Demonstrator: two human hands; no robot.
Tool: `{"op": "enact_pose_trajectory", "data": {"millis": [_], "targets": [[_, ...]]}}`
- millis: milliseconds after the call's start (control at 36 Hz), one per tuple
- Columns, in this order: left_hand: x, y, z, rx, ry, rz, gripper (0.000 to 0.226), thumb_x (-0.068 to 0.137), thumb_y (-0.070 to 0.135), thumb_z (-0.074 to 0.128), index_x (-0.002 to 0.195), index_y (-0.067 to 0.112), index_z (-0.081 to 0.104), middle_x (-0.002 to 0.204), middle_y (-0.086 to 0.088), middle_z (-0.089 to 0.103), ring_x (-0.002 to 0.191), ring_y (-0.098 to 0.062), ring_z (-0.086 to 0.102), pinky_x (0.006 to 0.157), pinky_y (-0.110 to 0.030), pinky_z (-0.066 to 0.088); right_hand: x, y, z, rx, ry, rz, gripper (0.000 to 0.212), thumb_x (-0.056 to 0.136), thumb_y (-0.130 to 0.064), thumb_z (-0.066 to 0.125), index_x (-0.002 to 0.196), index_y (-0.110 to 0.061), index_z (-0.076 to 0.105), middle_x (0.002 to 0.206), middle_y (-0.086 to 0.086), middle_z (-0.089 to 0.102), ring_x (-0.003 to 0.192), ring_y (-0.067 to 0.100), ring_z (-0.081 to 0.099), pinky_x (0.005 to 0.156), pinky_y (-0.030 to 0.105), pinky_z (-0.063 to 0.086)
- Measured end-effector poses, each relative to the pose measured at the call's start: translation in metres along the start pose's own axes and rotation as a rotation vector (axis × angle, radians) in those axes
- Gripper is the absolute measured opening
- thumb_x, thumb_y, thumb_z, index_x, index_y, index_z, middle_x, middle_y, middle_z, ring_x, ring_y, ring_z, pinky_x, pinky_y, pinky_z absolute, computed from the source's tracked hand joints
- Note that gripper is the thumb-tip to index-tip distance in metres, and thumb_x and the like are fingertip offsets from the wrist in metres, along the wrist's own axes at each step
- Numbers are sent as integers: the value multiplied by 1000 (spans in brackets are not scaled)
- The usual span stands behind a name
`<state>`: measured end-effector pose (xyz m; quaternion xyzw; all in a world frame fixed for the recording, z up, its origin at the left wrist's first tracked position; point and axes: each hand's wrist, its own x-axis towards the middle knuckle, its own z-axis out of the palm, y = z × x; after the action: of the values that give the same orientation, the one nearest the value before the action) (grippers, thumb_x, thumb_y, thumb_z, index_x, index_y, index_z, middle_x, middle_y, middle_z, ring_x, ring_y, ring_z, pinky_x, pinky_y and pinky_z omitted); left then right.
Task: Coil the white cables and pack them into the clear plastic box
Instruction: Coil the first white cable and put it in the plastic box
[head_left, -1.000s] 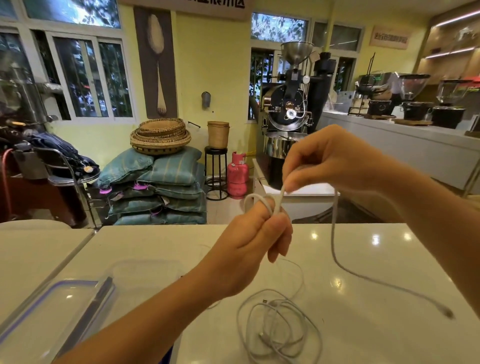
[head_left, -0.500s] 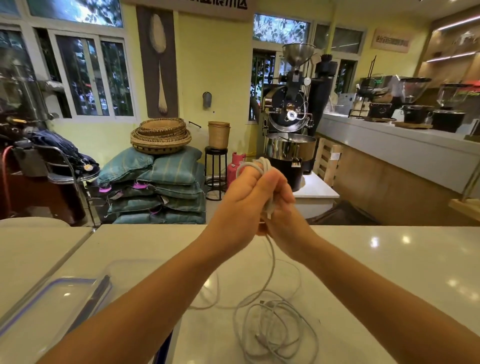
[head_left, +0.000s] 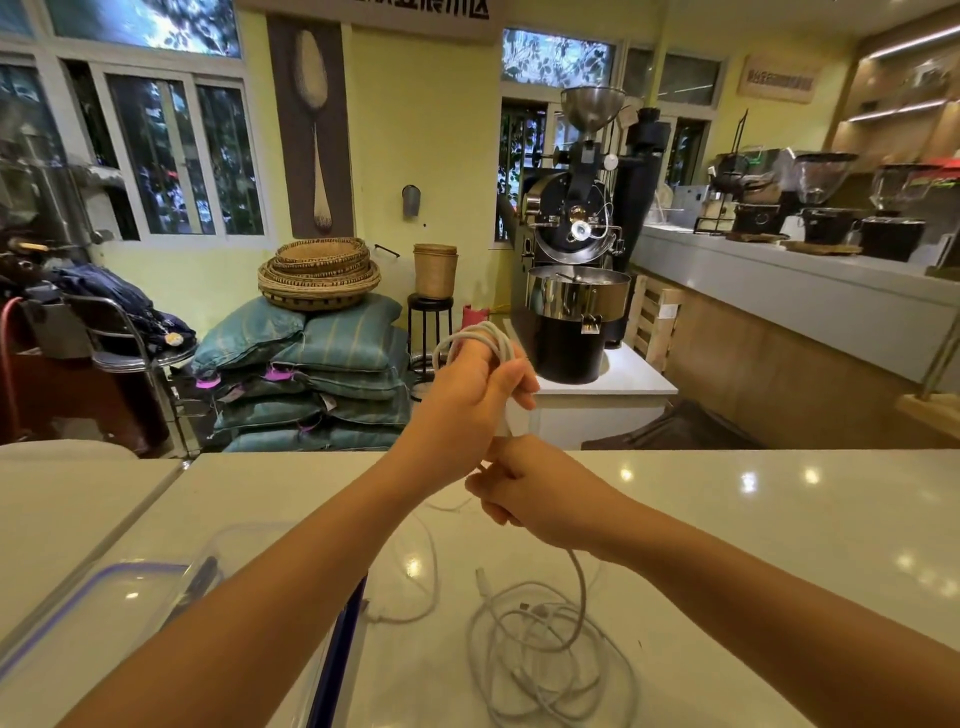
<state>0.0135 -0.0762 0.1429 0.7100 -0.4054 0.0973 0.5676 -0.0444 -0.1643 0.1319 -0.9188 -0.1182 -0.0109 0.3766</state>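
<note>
My left hand (head_left: 470, 397) is raised above the counter with loops of a white cable (head_left: 485, 338) wound round its fingers. Just below it, my right hand (head_left: 524, 491) pinches the same cable, whose loose tail (head_left: 581, 587) hangs down to the white counter (head_left: 779, 519). A tangled pile of more white cables (head_left: 545, 654) lies on the counter near me. The clear plastic box (head_left: 244, 545) stands at the lower left, partly hidden behind my left forearm, with its blue-rimmed lid (head_left: 93, 608) beside it.
A second pale tabletop (head_left: 67, 499) joins the counter at the left. Beyond the counter's far edge stand a coffee roaster (head_left: 576, 270), stacked sacks (head_left: 311, 384) with baskets, a stool (head_left: 428, 327) and a long bar (head_left: 779, 296) with grinders.
My right hand came down from high on the right to just under my left hand, carrying the cable round it. My left hand rose and holds more loops; the free tail is shorter.
</note>
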Motion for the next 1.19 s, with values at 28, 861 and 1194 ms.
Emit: {"op": "enact_pose_trajectory", "data": {"millis": [28, 861, 1194], "targets": [[0, -2, 0, 43, -6, 2, 22, 94, 9, 38, 77, 22, 46, 75, 5, 54, 67, 1, 54, 71, -10, 45, -1, -2, -4, -41, -5, -18, 27, 94, -14, 40, 118, -8, 52, 58, -6, 46, 51, 3, 42, 55, 11, 34], [-50, 17, 8, -293, -303, -141, 27, 91, 31, 38, 69, 17, 45, 52, 9, 52, 48, -2, 44, 54, -9, 39, 7, -6, -103, -108, 97, -328, 8, 64, -19, 68, 67, -16, 62, 60, -8, 61, 54, -4, 59, 56, 5, 47], [-39, 22, 1, -514, -229, -133, 27, 85, 28, 33, 69, 13, 49, 53, 6, 56, 51, -9, 47, 57, -22, 42, 29, 50, -16, 724, 189, -116, 24, 74, -40, 64, 67, -17, 67, 56, -1, 59, 56, 15, 52, 52, 21, 45]]}}
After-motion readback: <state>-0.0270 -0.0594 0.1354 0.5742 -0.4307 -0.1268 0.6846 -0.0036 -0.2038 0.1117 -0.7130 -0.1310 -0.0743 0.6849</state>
